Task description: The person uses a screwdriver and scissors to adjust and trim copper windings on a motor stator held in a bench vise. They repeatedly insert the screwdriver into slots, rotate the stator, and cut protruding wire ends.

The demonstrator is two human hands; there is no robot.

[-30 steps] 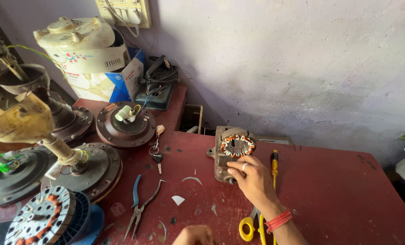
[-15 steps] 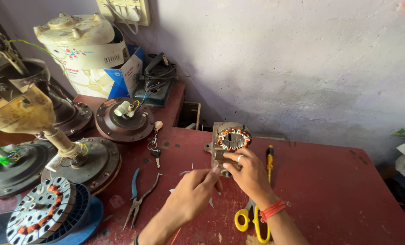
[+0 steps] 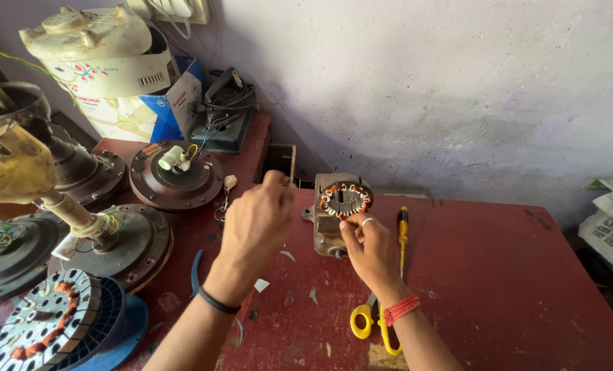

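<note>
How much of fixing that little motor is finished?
Done: the small motor sits open on the red table, its copper coils showing. In hand: the right hand touches the coil ring, and the left hand hovers beside it. Left: the screwdriver and scissors lie unused, and nothing covers the coils.

Scissors [image 3: 370, 321] (yellow-handled) blades hidden under right wrist.
</note>
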